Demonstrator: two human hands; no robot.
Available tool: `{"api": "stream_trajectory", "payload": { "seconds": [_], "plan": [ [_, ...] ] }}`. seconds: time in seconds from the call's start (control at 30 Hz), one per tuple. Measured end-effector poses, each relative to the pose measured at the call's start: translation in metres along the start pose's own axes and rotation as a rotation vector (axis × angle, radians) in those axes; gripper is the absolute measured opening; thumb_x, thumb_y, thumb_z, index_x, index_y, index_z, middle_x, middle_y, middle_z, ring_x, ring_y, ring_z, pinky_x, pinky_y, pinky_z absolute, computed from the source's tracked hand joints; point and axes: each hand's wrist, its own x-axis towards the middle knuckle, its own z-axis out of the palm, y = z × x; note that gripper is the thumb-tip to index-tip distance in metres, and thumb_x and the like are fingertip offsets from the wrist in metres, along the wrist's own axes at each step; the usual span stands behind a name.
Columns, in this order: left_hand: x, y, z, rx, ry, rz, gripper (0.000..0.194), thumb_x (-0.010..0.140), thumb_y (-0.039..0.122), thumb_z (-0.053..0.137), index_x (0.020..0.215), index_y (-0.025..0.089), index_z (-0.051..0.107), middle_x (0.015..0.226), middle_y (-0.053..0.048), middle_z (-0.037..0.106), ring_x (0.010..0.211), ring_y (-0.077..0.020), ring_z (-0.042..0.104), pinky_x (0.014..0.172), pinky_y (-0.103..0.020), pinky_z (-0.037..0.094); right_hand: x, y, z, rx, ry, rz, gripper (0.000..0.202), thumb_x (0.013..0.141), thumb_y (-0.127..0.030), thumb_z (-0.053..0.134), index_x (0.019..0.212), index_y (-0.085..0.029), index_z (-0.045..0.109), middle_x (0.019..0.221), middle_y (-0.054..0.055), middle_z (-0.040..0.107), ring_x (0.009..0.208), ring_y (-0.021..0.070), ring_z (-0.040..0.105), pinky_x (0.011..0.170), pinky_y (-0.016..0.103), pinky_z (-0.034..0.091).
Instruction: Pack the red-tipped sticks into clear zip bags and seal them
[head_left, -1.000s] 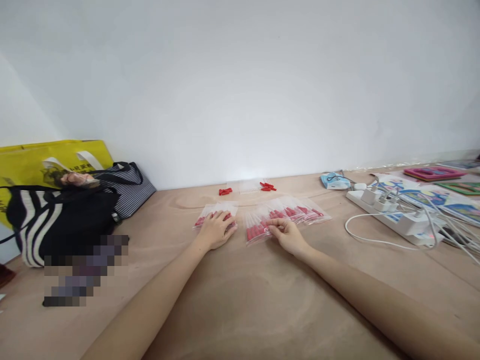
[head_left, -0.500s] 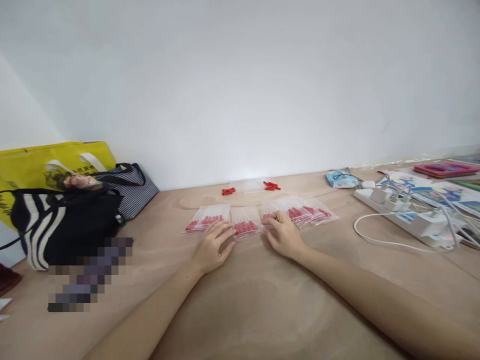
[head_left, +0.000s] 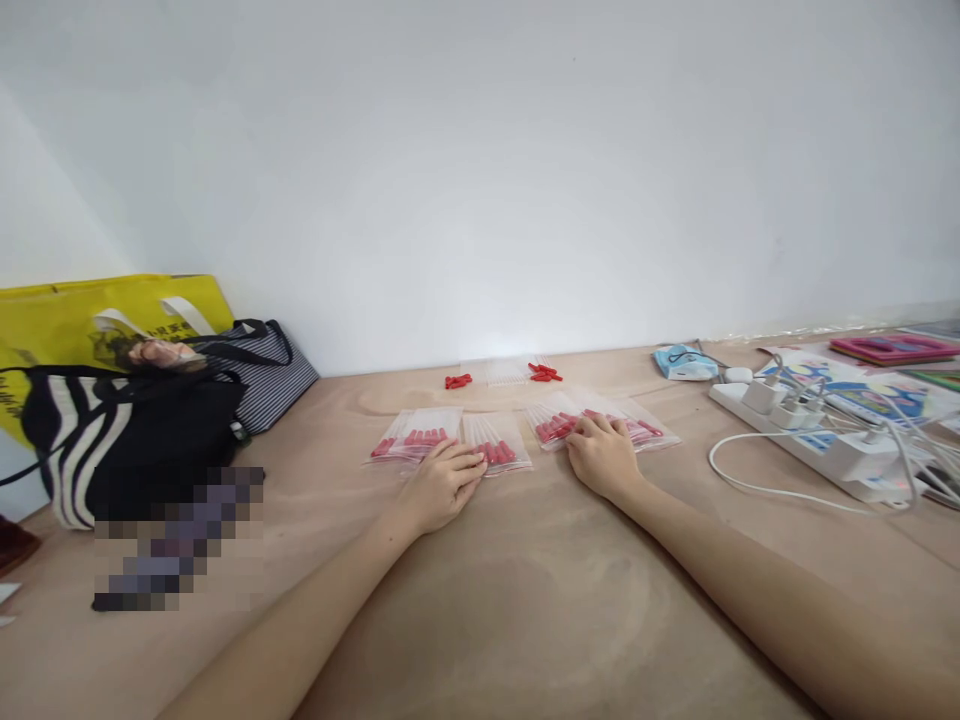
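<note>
Clear plastic bags lie flat in a row, each with slim pale sticks that have red ends. My left hand rests palm down with its fingers stretched out, the tips at the lower left edge of the middle bag. Just left of it lie overlapping bags. My right hand lies with its fingers extended over the lower edge of a fanned pile of bags; its fingertips cover some red ends. Neither hand lifts anything.
At the back are loose red pieces, more red pieces and a clear bag by the wall. A white power strip with cables and a blue mask packet are at right. Black and yellow bags stand left.
My right hand has moved right from the pile's left edge to its middle, and its fingers have straightened. My left hand has slid slightly right, to the middle bag's edge.
</note>
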Motion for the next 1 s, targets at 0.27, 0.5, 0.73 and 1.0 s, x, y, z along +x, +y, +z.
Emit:
{"api": "stream_trajectory", "payload": {
  "seconds": [0.27,0.5,0.73,1.0],
  "plan": [
    [-0.013,0.002,-0.013,0.027,0.188,0.041,0.021,0.083,0.019,0.046,0.098,0.019,0.061,0.099,-0.006,0.064,0.097,-0.02,0.055,0.085,-0.038,0.044,0.005,-0.022,-0.007,0.2,0.012,-0.356,0.02,0.083,-0.019,0.044,0.082,-0.021,0.064,0.076,0.004,0.057,0.076,0.016,0.043,0.068,0.03,0.026],
    [-0.011,-0.006,-0.009,0.105,0.23,0.133,0.019,0.086,0.018,0.044,0.087,0.019,0.064,0.086,-0.003,0.066,0.081,-0.0168,0.058,0.074,-0.033,0.047,0.02,-0.022,0.001,0.152,0.125,-0.595,0.025,0.087,-0.016,0.041,0.073,-0.018,0.062,0.068,0.003,0.056,0.07,0.0139,0.041,0.062,0.03,0.02],
    [0.004,-0.007,-0.002,0.199,0.232,0.193,0.018,0.085,0.015,0.045,0.083,0.017,0.063,0.082,-0.004,0.066,0.075,-0.0165,0.058,0.072,-0.033,0.046,0.02,-0.023,0.005,0.119,0.105,-0.612,0.033,0.088,-0.015,0.036,0.066,-0.017,0.059,0.064,0.003,0.054,0.066,0.0127,0.04,0.062,0.03,0.021],
    [0.01,-0.01,0.0,0.351,0.231,0.31,0.022,0.085,0.012,0.043,0.074,0.015,0.061,0.075,-0.004,0.066,0.068,-0.0158,0.058,0.068,-0.032,0.047,0.016,-0.021,0.0,0.136,0.089,-0.547,0.034,0.089,-0.018,0.034,0.067,-0.018,0.059,0.068,0.004,0.056,0.07,0.0136,0.042,0.065,0.031,0.023]
  ]
}}
